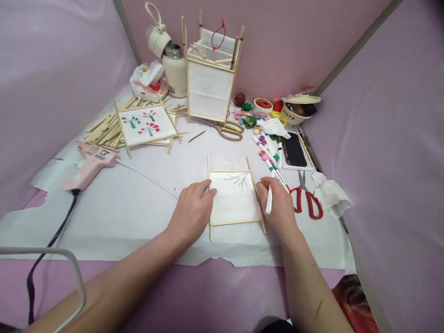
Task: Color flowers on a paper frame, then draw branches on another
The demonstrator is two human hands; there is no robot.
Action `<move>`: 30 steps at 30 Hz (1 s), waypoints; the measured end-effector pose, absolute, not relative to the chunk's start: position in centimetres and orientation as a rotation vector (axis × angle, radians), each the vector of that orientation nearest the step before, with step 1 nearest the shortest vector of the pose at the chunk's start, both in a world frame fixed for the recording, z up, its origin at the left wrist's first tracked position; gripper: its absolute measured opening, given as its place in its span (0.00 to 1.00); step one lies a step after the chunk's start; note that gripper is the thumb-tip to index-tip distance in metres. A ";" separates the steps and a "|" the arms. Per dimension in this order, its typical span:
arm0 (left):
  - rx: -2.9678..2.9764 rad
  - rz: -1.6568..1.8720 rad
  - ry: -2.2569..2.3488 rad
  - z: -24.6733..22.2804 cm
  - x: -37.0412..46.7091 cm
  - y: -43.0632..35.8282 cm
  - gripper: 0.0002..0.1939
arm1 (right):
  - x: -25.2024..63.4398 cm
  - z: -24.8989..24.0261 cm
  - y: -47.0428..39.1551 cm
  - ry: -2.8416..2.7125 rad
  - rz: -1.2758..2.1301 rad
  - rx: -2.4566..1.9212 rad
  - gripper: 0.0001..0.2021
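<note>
In front of me a white panel [232, 206] framed with thin wooden sticks lies flat, dark branch lines drawn in its upper right. My left hand [194, 203] grips the frame's left stick, thumb on the panel's front. A white marker pen [269, 200] is in my right hand [280, 203], whose fingers rest beside the frame's right stick; the pen's tip is hidden. Farther left, a similar framed panel [145, 122] with painted red and blue flowers in vases leans on a pile of sticks [102, 127].
A pink glue gun [92, 166] with a dark cord lies left. Behind stand a stick-framed lantern [210, 90] and an open cream bottle [175, 71]. Gold-handled scissors [231, 131], several markers [265, 150], a phone [294, 149], red-handled scissors [314, 203] and crumpled tissue [333, 194] lie right.
</note>
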State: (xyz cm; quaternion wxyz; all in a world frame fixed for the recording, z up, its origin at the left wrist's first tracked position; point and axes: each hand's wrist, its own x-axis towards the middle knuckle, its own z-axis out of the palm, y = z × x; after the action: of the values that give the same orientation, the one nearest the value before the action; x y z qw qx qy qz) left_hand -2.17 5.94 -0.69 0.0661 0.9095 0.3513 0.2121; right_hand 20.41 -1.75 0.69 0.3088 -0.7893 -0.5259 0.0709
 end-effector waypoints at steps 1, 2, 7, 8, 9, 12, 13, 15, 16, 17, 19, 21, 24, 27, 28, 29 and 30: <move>2.735 0.667 1.019 -0.9 -2.1 5.8 0.13 | 20.4 0.5 -1.7 -1.401 0.223 -2.051 0.13; 2.728 0.696 0.982 -1.0 -2.0 5.7 0.13 | 20.3 0.4 -1.7 -1.408 0.252 -2.023 0.12; 2.709 0.774 0.899 -1.0 -1.8 5.3 0.12 | 20.4 0.3 -1.8 -1.344 0.285 -1.977 0.12; 2.712 0.770 0.894 -0.9 -1.7 5.3 0.12 | 20.4 0.4 -1.8 -1.315 0.264 -1.967 0.12; 2.717 0.763 0.894 -0.7 -1.7 5.3 0.11 | 20.3 0.5 -1.8 -1.279 0.239 -1.947 0.13; 2.740 0.738 0.905 -0.4 -1.6 5.2 0.10 | 20.1 0.9 -1.9 -1.147 0.191 -1.829 0.15; 2.748 0.736 0.901 -0.4 -1.6 5.2 0.10 | 20.0 1.0 -2.0 -1.116 0.172 -1.781 0.16; 2.767 0.727 0.860 -0.5 -1.6 5.2 0.10 | 19.8 1.1 -2.0 -1.111 0.110 -1.705 0.16; 2.775 0.716 0.835 -0.5 -1.6 5.1 0.10 | 19.7 1.2 -2.1 -1.129 0.084 -1.676 0.16; 2.781 0.702 0.815 -0.6 -1.6 5.1 0.10 | 19.6 1.3 -2.2 -1.148 0.079 -1.654 0.15; 2.781 0.681 0.796 -0.8 -1.6 5.1 0.10 | 19.3 1.4 -2.3 -1.142 0.135 -1.629 0.14; 2.770 0.689 0.794 -0.9 -1.5 5.1 0.11 | 19.0 1.4 -2.2 -1.055 0.230 -1.619 0.11; 2.740 0.732 0.774 -0.8 -1.4 5.1 0.10 | 18.6 1.2 -1.9 -0.909 0.335 -1.587 0.10; 2.716 0.741 0.630 -0.5 -1.3 5.0 0.10 | 18.5 0.8 -1.7 -0.841 0.393 -1.521 0.14; 2.712 0.733 0.560 -0.5 -1.3 5.0 0.10 | 18.5 0.7 -1.7 -0.824 0.398 -1.506 0.16; 2.710 0.721 0.495 -0.5 -1.3 5.0 0.11 | 18.5 0.7 -1.7 -0.806 0.400 -1.494 0.18; 2.709 0.707 0.443 -0.5 -1.4 5.0 0.11 | 18.6 0.6 -1.7 -0.787 0.398 -1.486 0.19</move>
State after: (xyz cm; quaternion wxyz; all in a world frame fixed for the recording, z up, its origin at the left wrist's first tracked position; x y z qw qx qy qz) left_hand -1.36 4.96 -0.48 0.1531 0.9444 0.1546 0.2465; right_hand 18.57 -1.70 0.62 0.6492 -0.6540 -0.3465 0.1753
